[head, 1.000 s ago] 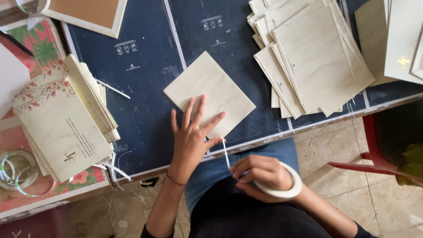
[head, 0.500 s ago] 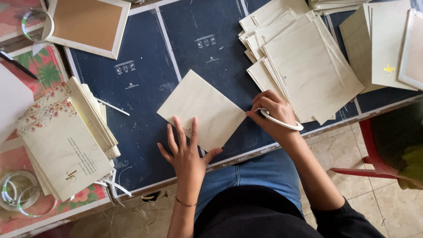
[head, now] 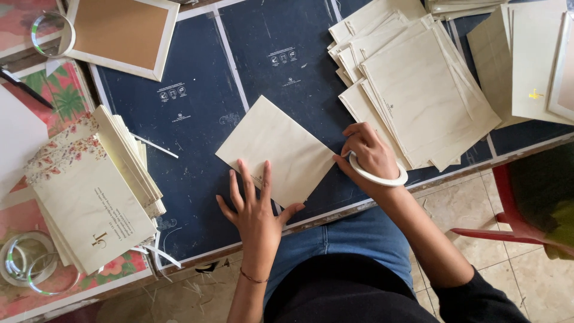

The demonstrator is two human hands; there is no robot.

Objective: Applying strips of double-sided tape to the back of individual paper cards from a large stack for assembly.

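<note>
The cream card (head: 278,149) lay tilted on the dark blue worktop (head: 197,119), just in front of the person. The left hand (head: 254,206) rested flat on the card's near corner, fingers spread, its grip wide and holding nothing, only pressing down. The right hand (head: 368,149) sat at the card's right corner with a white tape ring (head: 378,173) around the wrist like a bangle; its fingertips were pinched narrow at the card's edge, though whether they held a strip of tape could not be told. To do this well, the flat hand probably needed to keep firm, even pressure so the card would not swivel, while the pinched fingers worked straight along the edge without creasing the corner. The stack of cream cards (head: 418,90) lay close to the right, so that elbow had best stay tucked. A pile of printed cards (head: 89,197) lay well apart on the left
</note>
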